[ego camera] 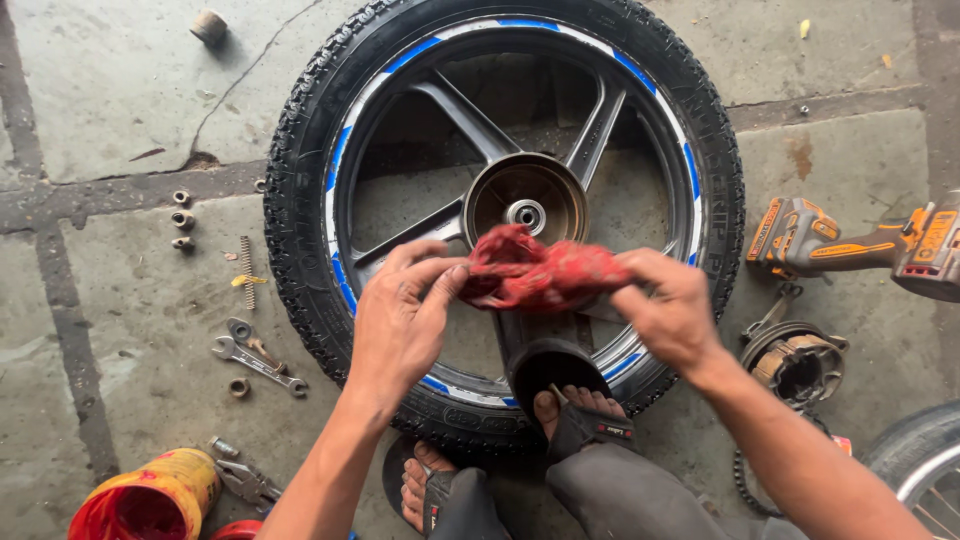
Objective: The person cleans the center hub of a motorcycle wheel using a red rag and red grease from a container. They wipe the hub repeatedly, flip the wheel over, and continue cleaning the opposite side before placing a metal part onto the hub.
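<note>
Nearest the lower edge of the cracked grey concrete floor, two feet in dark strap sandals press against the black knobbly motorcycle tyre. One sole rests on its near rim. At the floor's lower left corner lies a dented yellow tin can, tipped on its side, its mouth thickly coated inside with red grease or paint. Grey pliers lie just beside it.

Above the feet, the left hand and right hand hold a crumpled red cloth rag between them, each grip pinched narrow on one end. The rag hangs over the near half of the wheel, just in front of the round metal hub. That hub is a shallow bare metal drum with a bearing at its centre. Dark alloy spokes and a blue-and-white rim stripe ring it.

Left of the tyre lie steel spanners, a coil spring and small metal nuts and sleeves. Towards the right edge sit a round brake-shoe plate and, beyond it, an orange and grey cordless power tool. Part of a second tyre shows at the lower right corner. A short cylindrical piece lies near the far left.
</note>
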Demonstrator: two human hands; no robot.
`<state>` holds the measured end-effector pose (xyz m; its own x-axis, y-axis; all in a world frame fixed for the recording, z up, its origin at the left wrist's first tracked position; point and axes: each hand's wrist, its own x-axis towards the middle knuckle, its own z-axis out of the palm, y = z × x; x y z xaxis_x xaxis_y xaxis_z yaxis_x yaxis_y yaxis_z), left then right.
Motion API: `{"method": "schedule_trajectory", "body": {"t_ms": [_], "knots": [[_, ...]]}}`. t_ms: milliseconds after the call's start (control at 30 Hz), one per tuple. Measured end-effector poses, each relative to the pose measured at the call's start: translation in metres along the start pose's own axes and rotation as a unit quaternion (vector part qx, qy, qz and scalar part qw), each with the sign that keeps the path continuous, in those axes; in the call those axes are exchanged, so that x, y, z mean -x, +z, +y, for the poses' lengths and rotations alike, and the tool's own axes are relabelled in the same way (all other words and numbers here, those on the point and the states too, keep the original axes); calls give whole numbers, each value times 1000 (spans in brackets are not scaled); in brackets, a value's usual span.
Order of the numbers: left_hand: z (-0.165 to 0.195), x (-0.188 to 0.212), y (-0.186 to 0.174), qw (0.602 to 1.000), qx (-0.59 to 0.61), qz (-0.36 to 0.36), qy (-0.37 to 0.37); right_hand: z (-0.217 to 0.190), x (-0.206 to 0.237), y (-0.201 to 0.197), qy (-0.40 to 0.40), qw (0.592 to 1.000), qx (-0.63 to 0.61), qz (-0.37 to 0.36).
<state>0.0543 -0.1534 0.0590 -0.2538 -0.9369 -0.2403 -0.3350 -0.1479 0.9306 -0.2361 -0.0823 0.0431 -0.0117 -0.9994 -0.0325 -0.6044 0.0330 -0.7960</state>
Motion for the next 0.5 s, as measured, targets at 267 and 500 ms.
{"method": "schedule_trajectory", "body": {"t_ms": [267,500], "knots": [[8,-15,14,988,153,10,21,-21,-20,-45,-61,990,-62,115],[7,-17,17,999,33,35,-22,0,-54,-12,-100,991,63,58]]}}
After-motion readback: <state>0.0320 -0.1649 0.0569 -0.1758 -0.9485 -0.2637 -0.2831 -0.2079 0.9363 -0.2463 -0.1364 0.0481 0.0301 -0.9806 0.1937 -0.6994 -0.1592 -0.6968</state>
